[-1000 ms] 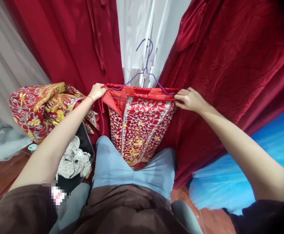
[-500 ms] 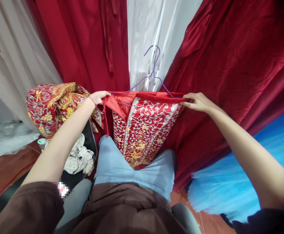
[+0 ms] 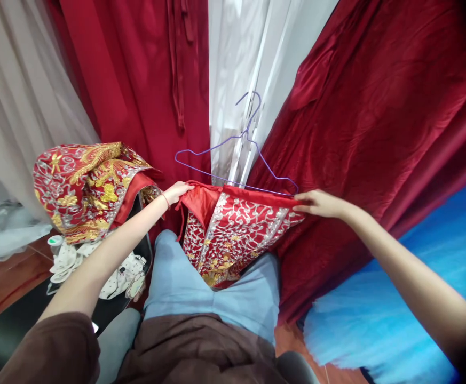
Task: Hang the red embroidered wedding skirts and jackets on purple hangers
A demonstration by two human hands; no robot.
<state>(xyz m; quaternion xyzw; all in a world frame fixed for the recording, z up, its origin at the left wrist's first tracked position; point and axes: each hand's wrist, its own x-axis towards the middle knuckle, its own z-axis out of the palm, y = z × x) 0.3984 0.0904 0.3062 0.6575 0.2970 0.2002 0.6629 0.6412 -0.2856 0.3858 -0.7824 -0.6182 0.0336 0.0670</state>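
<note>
Skirt (image 3: 241,229) of red embroidered cloth, hanging between the legs of light-blue trousers (image 3: 212,301), left hand (image 3: 175,193) pinching its waistband (image 3: 260,199) at one end, right hand (image 3: 321,204) pinching the other, tilted purple wire hanger (image 3: 246,132) just above the waistband

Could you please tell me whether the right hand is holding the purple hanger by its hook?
No, the right hand pinches the red embroidered garment by its top edge, well below the hook.

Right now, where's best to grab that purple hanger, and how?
Probably by the hanger's neck, just below the hook, from above: that wire rises clear of the red waistband, while the bottom bar slants down towards it near the right hand.
</note>
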